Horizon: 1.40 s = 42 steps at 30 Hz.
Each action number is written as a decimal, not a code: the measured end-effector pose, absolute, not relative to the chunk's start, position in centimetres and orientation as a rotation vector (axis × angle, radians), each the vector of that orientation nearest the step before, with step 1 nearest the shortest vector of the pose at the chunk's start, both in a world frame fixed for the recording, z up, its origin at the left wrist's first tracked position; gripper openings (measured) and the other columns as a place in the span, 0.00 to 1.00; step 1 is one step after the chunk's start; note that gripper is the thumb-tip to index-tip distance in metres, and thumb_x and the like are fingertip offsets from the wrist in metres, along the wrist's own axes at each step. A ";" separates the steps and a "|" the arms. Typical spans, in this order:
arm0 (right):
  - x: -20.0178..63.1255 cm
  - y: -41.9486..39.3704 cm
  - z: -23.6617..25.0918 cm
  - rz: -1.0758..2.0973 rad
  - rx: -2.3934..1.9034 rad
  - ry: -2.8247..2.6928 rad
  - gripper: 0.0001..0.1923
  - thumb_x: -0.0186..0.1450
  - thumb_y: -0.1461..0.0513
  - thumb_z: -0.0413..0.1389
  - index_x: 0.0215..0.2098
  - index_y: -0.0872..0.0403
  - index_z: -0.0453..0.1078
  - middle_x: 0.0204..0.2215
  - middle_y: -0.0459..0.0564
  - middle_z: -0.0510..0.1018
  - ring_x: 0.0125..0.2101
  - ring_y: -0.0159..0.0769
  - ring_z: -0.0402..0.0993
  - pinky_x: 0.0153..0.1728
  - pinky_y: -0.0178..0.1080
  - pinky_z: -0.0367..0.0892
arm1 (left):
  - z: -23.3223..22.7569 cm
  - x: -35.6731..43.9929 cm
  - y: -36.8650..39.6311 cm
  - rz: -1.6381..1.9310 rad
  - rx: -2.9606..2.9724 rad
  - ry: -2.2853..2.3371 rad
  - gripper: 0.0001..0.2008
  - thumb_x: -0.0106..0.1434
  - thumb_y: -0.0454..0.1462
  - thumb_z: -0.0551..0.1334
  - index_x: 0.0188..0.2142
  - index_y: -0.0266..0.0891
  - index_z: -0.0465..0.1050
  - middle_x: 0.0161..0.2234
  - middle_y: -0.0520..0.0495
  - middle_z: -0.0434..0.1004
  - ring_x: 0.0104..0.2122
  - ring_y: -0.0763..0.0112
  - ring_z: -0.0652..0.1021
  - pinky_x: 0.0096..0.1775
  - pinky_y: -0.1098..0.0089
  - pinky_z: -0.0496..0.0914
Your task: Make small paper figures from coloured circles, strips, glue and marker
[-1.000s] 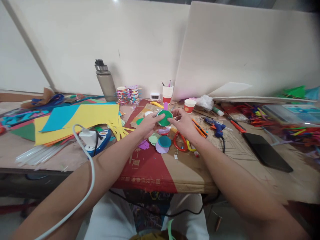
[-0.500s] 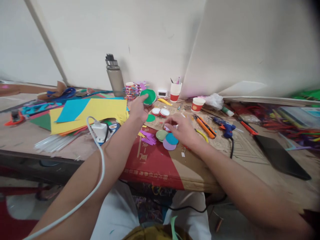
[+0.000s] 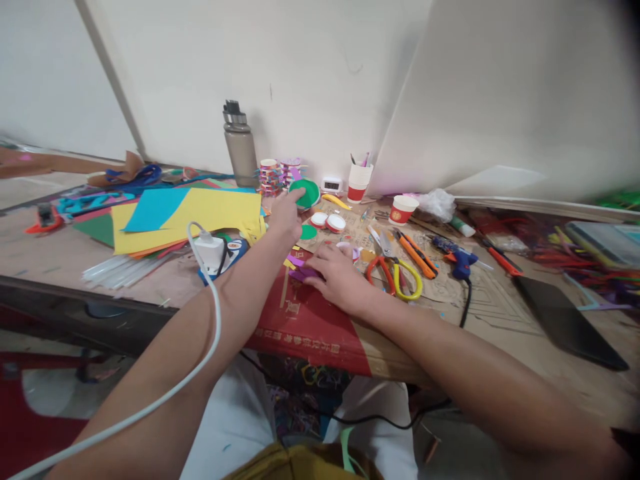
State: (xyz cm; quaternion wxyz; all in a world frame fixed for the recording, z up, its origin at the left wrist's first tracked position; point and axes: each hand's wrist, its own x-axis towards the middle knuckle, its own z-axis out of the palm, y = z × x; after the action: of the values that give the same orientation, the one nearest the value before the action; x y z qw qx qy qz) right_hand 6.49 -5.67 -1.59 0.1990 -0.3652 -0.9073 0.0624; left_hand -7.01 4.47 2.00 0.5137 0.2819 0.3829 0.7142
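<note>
My left hand (image 3: 284,219) reaches far over the table and holds a round green-topped piece (image 3: 307,193) beside the stack of decorated paper cups (image 3: 278,175). My right hand (image 3: 336,280) lies low on the red and brown cardboard mat (image 3: 310,327), fingers on small purple paper strips (image 3: 300,272). Two red-rimmed white lids (image 3: 327,222) and a small green paper circle (image 3: 308,232) sit between the hands.
Yellow and blue paper sheets (image 3: 190,217) lie at left with a white charger (image 3: 207,250) and its cable. Scissors (image 3: 393,270), orange cutters (image 3: 417,253), a blue glue gun (image 3: 457,260), a grey bottle (image 3: 240,147), paper cups (image 3: 403,209) and a black tablet (image 3: 570,320) crowd the table.
My left hand carried the green piece from the middle toward the back by the cup stack. My right hand left it and dropped onto the purple strips, covering the paper circles.
</note>
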 end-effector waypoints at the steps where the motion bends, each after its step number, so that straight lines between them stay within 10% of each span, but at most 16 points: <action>1: 6.3 -5.8 -1.6 0.168 -1.044 -2.558 0.09 0.66 0.60 0.58 0.43 0.54 0.75 0.45 0.56 0.74 0.49 0.47 0.63 0.48 0.49 0.55 | 1.9 -7.0 4.4 1.715 0.692 0.929 0.08 0.52 0.34 0.64 0.32 0.40 0.67 0.27 0.52 0.72 0.30 0.71 0.75 0.30 0.72 0.68; 11: 5.7 -5.8 -2.1 0.358 -1.149 -2.485 0.04 0.63 0.65 0.57 0.37 0.54 0.72 0.41 0.54 0.74 0.47 0.47 0.65 0.44 0.47 0.57 | 1.5 -6.5 4.2 1.678 0.799 0.940 0.10 0.49 0.37 0.66 0.30 0.40 0.67 0.26 0.52 0.73 0.29 0.70 0.75 0.26 0.74 0.65; 19: 8.0 -4.7 -0.4 0.714 -0.984 -2.060 0.03 0.61 0.65 0.52 0.32 0.51 0.68 0.26 0.43 0.72 0.26 0.31 0.65 0.30 0.36 0.61 | 1.2 -6.2 4.1 1.611 0.837 0.924 0.07 0.52 0.34 0.65 0.30 0.39 0.69 0.26 0.51 0.73 0.27 0.71 0.75 0.26 0.72 0.67; 42: 11.1 -1.1 -0.3 1.097 -1.045 -1.293 0.14 0.50 0.54 0.65 0.28 0.53 0.67 0.21 0.42 0.73 0.22 0.30 0.70 0.26 0.36 0.69 | 0.2 -3.3 1.5 1.445 0.968 0.746 0.10 0.51 0.34 0.70 0.34 0.36 0.74 0.33 0.49 0.78 0.31 0.73 0.77 0.36 0.69 0.72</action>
State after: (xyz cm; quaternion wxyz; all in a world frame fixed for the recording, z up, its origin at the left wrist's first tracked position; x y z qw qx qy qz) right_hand 11.14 -1.07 -0.29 0.5437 -0.4401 -0.5449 0.4624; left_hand -3.30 1.52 0.24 0.5848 0.4149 0.3199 0.6193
